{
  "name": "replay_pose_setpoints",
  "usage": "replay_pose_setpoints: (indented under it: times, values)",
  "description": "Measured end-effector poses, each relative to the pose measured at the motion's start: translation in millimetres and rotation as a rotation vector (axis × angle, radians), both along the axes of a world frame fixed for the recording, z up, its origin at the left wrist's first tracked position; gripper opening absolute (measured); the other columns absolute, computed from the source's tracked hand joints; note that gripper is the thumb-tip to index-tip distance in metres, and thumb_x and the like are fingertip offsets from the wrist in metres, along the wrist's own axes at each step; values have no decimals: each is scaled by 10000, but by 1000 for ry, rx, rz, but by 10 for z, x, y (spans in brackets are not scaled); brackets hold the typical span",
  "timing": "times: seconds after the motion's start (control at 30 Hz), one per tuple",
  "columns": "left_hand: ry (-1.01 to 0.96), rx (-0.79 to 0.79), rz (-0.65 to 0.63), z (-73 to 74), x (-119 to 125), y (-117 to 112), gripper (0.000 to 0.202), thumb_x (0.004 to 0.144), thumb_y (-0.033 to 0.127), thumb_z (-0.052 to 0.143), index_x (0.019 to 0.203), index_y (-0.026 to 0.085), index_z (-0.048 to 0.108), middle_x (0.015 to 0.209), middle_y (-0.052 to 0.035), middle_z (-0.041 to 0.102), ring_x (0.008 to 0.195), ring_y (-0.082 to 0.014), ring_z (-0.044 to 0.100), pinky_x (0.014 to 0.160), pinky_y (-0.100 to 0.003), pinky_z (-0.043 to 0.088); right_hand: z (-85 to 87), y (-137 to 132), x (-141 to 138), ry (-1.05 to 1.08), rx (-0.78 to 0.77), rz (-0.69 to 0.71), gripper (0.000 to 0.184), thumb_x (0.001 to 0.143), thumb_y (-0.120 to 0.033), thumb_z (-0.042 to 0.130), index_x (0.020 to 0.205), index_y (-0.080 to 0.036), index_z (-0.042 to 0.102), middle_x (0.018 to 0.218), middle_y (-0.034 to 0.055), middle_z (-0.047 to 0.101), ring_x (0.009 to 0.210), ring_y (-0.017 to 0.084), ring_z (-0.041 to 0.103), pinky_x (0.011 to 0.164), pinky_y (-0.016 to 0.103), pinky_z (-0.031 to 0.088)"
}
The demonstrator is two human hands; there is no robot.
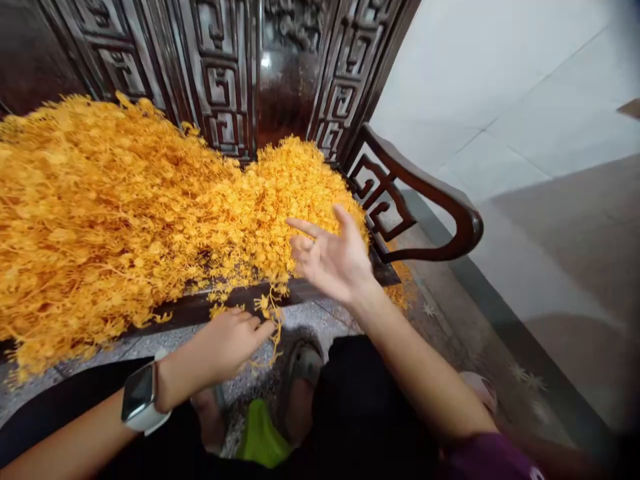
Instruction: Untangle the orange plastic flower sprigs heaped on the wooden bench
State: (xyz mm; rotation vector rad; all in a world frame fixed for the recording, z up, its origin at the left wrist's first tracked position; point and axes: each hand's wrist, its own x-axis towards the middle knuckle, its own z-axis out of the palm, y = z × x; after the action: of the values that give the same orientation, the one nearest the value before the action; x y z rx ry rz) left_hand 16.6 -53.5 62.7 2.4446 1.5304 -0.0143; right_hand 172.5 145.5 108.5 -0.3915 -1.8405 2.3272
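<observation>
A big heap of orange-yellow flower sprigs covers the seat of a dark carved wooden bench. My left hand, with a smartwatch on its wrist, pinches a thin sprig that hangs off the seat's front edge. My right hand hovers open, palm up and fingers spread, just in front of the right end of the heap, touching nothing that I can see.
The bench's curved armrest stands right of my right hand, its carved back behind the heap. Fallen sprigs lie on the speckled floor. My knees, sandals and a green object are below.
</observation>
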Motion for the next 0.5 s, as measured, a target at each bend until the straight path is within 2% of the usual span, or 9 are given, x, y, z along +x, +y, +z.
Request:
replay_pose_setpoints:
  times: [0.07,0.1,0.17,0.2,0.27,0.37,0.43,0.5]
  values:
    - [-11,6,-10,-27,20,6,391,771,-30,572,1107,164,617,917,-102,716,830,-287,684,743,-396,482,-144,90,-154,-56,-129,-183,553,896,-754,508,930,-218,635,645,-17,539,482,97,250,430,249,213]
    - [-28,19,-14,-38,24,7,371,794,-33,560,1103,163,620,915,-100,713,828,-284,678,746,-398,479,-199,64,-194,-86,-209,-272,488,910,-685,543,931,-206,631,652,-18,532,491,91,227,438,252,187]
    - [-71,61,-14,-50,16,7,354,844,-33,533,1121,167,624,908,-88,702,822,-271,661,754,-393,472,-242,-74,-211,-99,-308,-405,332,909,-527,636,935,-196,640,684,-13,545,504,83,258,461,257,181]
    - [-87,84,-12,-51,2,6,356,868,-29,522,1143,172,627,903,-81,695,819,-262,651,758,-387,468,-231,-154,-194,-76,-303,-446,266,908,-464,662,942,-201,648,703,-12,559,513,81,294,474,256,193]
    - [-88,125,-1,-41,-42,7,361,916,-7,513,1195,187,633,898,-71,681,826,-248,632,774,-373,463,-177,-269,-128,-7,-193,-489,181,915,-392,677,932,-213,660,717,-15,580,529,82,361,494,255,222]
    - [-95,138,19,7,-129,18,315,964,42,530,1184,224,665,922,-72,682,886,-243,622,852,-374,469,-131,-277,-18,7,-20,-544,151,934,-360,657,896,-216,675,711,-16,590,563,92,419,529,255,282]
    - [-193,133,48,65,-175,25,263,996,89,528,1126,246,694,975,-80,704,971,-257,632,949,-411,475,-171,-237,28,-25,98,-589,158,941,-354,647,895,-211,693,782,1,630,648,104,486,587,255,347]
    - [-339,134,91,139,-197,29,262,1023,128,500,1071,265,718,1019,-79,727,1052,-268,644,1050,-473,464,-243,-229,53,-75,220,-625,156,926,-362,686,958,-213,718,937,22,678,815,127,567,687,260,416]
